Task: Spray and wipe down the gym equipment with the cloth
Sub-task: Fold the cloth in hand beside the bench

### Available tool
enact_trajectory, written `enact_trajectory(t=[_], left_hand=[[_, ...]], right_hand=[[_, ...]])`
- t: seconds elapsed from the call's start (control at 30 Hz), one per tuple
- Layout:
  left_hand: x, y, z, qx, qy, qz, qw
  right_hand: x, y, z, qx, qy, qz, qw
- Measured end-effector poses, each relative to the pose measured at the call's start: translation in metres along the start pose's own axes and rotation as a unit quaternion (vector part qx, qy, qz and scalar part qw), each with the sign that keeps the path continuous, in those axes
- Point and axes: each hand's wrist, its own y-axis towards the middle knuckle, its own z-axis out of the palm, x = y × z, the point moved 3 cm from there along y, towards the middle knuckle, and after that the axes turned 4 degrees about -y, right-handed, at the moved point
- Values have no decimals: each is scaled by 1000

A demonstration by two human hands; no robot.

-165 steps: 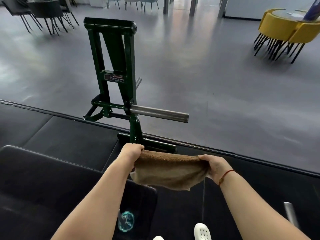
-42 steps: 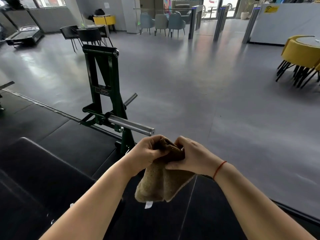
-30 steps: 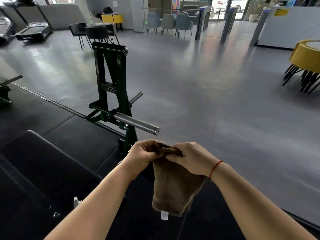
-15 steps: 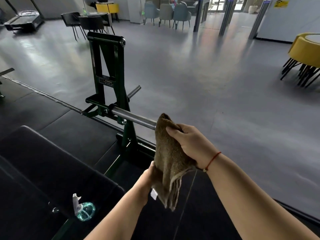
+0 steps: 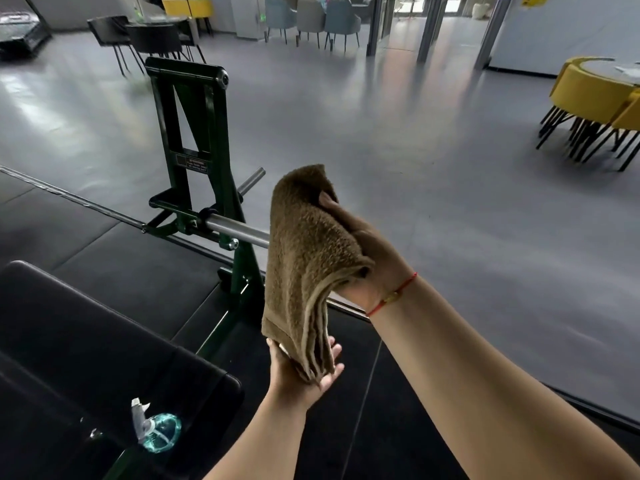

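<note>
A folded brown cloth [image 5: 306, 258] hangs in front of me. My right hand [image 5: 367, 251] holds its upper part, fingers curled over the top fold. My left hand [image 5: 304, 372] lies palm-up under the cloth's lower edge, fingers straight, touching it. Behind the cloth stands a dark green gym machine frame [image 5: 194, 140] with a silver weight bar [image 5: 239, 232] sticking out toward me; the bar's near end is hidden by the cloth. A clear teal spray bottle [image 5: 156, 429] stands below at the lower left, beside a black padded bench [image 5: 86, 341].
Black rubber mats [image 5: 114, 258] cover the floor around the machine, with a grey floor [image 5: 415, 150] beyond. Yellow chairs [image 5: 595, 98] stand at the far right, black chairs [image 5: 138, 39] and grey chairs [image 5: 311, 15] at the back.
My right hand has lifted the cloth higher, in front of the bar's end. My left hand let go of the top fold, dropped to the cloth's bottom edge and opened flat beneath it.
</note>
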Motion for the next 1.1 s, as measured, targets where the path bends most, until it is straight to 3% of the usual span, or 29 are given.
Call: enact_trajectory(t=[0.17, 0.33, 0.57, 0.77, 1.1], left_hand=[[-19, -3, 19, 32, -81, 60, 994], [-61, -17, 25, 86, 56, 84, 991], [-109, -24, 27, 66, 246, 115, 960], [-114, -34, 41, 59, 343, 163, 923], [-50, -48, 97, 110, 466, 178, 860]], right_hand=[[30, -2, -21, -13, 46, -81, 996], [54, -6, -60, -25, 49, -97, 994], [67, -16, -126, -88, -59, -74, 992], [43, -13, -165, -221, -231, -42, 947], [-8, 11, -124, -198, -374, -82, 902]])
